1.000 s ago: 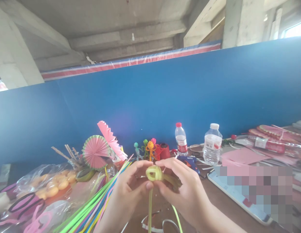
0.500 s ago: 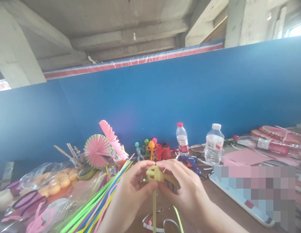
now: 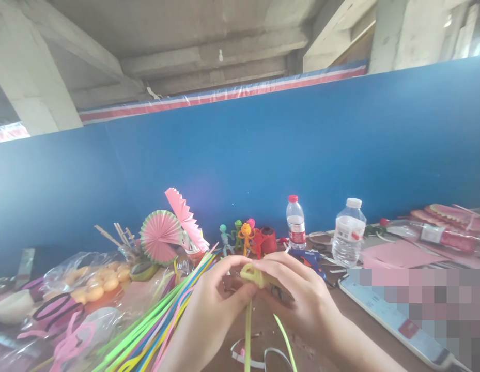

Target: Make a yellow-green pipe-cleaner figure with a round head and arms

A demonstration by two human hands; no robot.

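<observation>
Between both hands, at the lower middle, is a small yellow bundle [image 3: 252, 275] of looped strips. My left hand [image 3: 220, 302] pinches its left side with thumb and fingertips. On the other side my right hand [image 3: 297, 294] is closed round it, fingers over the top and partly hiding it. One yellow strip [image 3: 248, 336] hangs straight down from the bundle, and a yellow-green strip [image 3: 285, 341] slants down below my right hand. Left of my left hand lie many coloured strips [image 3: 154, 315] in green, blue, yellow and pink.
Small coloured figures [image 3: 246, 237], a red-capped bottle [image 3: 296, 225] and a white-capped bottle [image 3: 349, 232] stand behind. A blue glue gun [image 3: 307, 258] lies beyond my right hand. At right is a tablet [image 3: 395, 315]; at left, pink fans [image 3: 161, 236] and bagged orange balls [image 3: 96, 289].
The view has shifted, so the surroundings appear slightly further right. My fingers have moved a little closer over the yellow bundle, covering more of it.
</observation>
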